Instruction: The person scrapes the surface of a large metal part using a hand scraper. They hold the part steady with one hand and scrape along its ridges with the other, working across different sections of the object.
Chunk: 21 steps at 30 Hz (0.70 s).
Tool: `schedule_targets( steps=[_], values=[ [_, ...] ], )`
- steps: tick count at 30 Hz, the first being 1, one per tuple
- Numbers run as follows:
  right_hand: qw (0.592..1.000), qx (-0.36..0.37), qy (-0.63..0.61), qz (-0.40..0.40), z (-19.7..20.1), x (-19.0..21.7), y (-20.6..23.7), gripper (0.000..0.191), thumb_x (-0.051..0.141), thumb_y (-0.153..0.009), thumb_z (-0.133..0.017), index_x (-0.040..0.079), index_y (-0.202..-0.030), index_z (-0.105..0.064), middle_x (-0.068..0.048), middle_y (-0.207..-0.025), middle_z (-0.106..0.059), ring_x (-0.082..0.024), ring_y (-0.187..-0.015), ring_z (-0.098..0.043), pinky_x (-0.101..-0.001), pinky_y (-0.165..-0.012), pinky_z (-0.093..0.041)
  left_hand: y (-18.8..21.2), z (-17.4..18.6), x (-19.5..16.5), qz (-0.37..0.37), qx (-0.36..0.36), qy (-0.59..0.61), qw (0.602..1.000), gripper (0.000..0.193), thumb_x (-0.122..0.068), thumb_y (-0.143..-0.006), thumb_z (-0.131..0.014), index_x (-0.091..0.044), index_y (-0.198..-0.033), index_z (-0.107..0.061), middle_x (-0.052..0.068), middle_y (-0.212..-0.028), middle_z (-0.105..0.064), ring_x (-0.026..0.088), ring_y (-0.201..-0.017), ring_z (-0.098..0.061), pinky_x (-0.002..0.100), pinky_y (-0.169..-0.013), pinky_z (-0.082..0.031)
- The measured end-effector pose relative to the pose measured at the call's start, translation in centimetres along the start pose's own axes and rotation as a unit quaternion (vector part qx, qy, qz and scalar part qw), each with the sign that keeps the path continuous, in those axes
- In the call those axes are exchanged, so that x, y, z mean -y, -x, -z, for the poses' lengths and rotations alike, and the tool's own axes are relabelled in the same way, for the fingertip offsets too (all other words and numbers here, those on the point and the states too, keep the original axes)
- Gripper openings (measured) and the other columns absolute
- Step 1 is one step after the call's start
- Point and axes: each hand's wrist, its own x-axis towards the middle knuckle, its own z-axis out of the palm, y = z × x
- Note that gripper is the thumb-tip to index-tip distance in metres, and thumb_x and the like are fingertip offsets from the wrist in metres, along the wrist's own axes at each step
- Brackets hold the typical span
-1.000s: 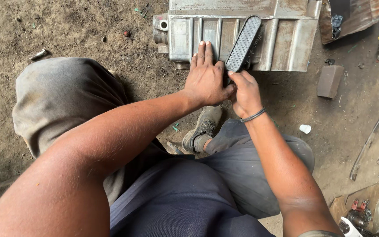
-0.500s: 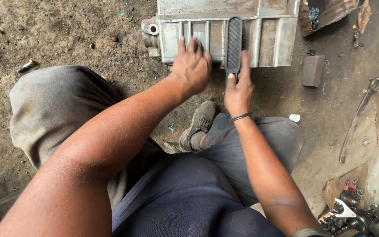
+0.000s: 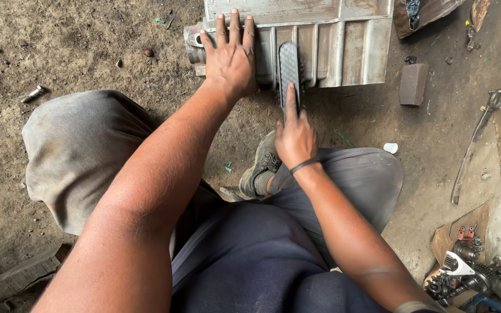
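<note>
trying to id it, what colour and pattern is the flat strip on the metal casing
Black flat strip with fine cross-hatched grid texture; head view.

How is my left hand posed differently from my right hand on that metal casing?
The left hand lies flat, fingers spread, palm down on the ribbed grey metal casing; the right hand is curled around the near end of a dark rasp-like tool, index finger stretched along it. The left reaches further up the casing; the right sits nearer the knees. Only the right wrist wears a dark band. Both are bare.
</note>
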Motion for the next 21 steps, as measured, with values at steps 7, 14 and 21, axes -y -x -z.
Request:
schedule_targets(
  steps=[7, 14, 21],
  values=[
    [0.999, 0.021, 0.024, -0.010, -0.8, 0.1, -3.5, 0.098, 0.003, -0.093, -0.062, 0.013, -0.167, 0.001, -0.033, -0.083, -0.065, -0.047, -0.067, -0.067, -0.0553, -0.064, -0.057, 0.1, -0.6, -0.3, -0.019, -0.101, -0.055, 0.993, 0.112, -0.026, -0.084, -0.073, -0.006, -0.164, 0.003, 0.031, -0.167, 0.001, 0.051, -0.152, -0.004, 0.074, -0.115, -0.014],
    [0.999, 0.011, 0.024, 0.022, 0.6, 0.8, -3.1, 0.104, 0.011, -0.089, -0.071, 0.008, -0.165, 0.000, -0.023, -0.069, -0.067, -0.043, -0.059, -0.067, -0.0555, -0.059, -0.056, -0.2, -1.1, -0.1, -0.008, -0.022, -0.040, 0.999, 0.115, -0.029, -0.082, -0.073, -0.008, -0.165, 0.004, 0.029, -0.169, 0.003, 0.050, -0.156, -0.003, 0.071, -0.122, -0.011],
    [0.996, 0.067, 0.050, -0.007, 1.8, 1.1, -1.9, 0.107, 0.019, -0.086, -0.079, 0.015, -0.165, -0.007, -0.024, -0.069, -0.067, -0.043, -0.059, -0.067, -0.0549, -0.055, -0.056, -0.9, -1.3, -0.3, -0.012, -0.077, -0.075, 0.994, 0.110, -0.021, -0.084, -0.071, -0.002, -0.164, 0.002, 0.036, -0.165, -0.008, 0.056, -0.151, -0.008, 0.074, -0.117, -0.012]
  ],
)
